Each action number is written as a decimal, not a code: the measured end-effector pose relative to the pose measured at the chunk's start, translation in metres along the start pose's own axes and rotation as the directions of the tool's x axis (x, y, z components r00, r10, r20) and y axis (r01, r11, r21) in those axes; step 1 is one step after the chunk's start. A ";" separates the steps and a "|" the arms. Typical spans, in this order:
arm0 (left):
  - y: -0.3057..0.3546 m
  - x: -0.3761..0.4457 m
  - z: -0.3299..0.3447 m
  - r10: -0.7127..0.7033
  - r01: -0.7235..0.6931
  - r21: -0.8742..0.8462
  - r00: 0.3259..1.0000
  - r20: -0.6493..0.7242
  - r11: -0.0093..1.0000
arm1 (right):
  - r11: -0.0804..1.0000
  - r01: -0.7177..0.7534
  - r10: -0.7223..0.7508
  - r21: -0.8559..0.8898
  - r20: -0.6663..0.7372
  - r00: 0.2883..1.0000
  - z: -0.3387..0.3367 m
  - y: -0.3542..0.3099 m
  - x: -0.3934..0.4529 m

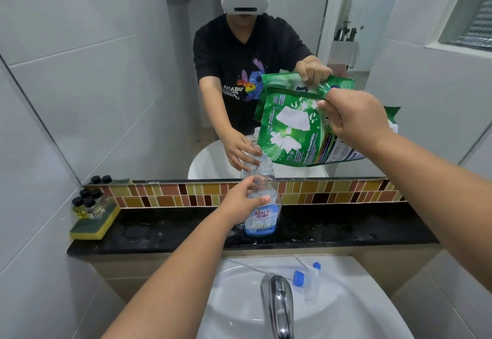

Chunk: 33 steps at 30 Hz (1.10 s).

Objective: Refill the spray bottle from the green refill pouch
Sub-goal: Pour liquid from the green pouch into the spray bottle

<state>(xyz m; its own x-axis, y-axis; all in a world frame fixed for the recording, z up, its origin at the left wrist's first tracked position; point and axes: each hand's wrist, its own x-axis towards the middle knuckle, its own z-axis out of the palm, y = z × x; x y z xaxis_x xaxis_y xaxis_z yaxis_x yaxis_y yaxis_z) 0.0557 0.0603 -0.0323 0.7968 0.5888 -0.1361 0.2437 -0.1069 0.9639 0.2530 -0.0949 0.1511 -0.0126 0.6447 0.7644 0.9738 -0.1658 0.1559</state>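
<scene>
little was in the bottle [262, 205] on the ledge [346, 228], gripped by the left hand [243, 200]; the right hand [356, 120] pinched the tilted pouch [290, 136] above its mouth. trigger head [306, 278] was off; filling remained.

Left arm reaches forward from lower left, forearm bare; left hand [246, 197] wrapped round shoulder of spray bottle [263, 205], thumb across front, fingers behind. Right arm stretches in from right, raised higher, wrist bent; right hand [356, 119] pinches upper edge of green refill pouch [290, 136] between thumb and curled fingers, holding it tilted.
</scene>
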 end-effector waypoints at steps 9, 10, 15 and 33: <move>-0.001 0.000 -0.001 0.009 -0.009 -0.013 1.000 0.006 1.000 | 0.998 0.064 -0.065 -0.018 -0.029 0.997 0.001 -0.001 0.007; -0.001 0.000 -0.001 0.006 -0.006 -0.017 1.000 0.007 1.000 | 0.997 0.075 -0.076 -0.019 -0.036 0.996 0.002 -0.002 0.007; -0.001 0.000 -0.001 0.003 -0.002 -0.028 1.000 0.014 1.000 | 0.992 0.118 -0.120 -0.044 -0.048 0.992 0.002 -0.002 0.010; 0.001 0.000 -0.001 -0.008 0.009 -0.023 1.000 0.003 1.000 | 0.984 0.168 -0.171 -0.061 -0.038 0.985 -0.004 -0.010 0.023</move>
<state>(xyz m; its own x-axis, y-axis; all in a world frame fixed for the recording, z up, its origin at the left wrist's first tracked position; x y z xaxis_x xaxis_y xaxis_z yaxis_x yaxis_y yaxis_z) 0.0550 0.0608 -0.0315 0.7963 0.5872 -0.1449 0.2376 -0.0834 0.9678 0.2416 -0.0813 0.1700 -0.1873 0.6346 0.7498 0.9420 -0.1003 0.3202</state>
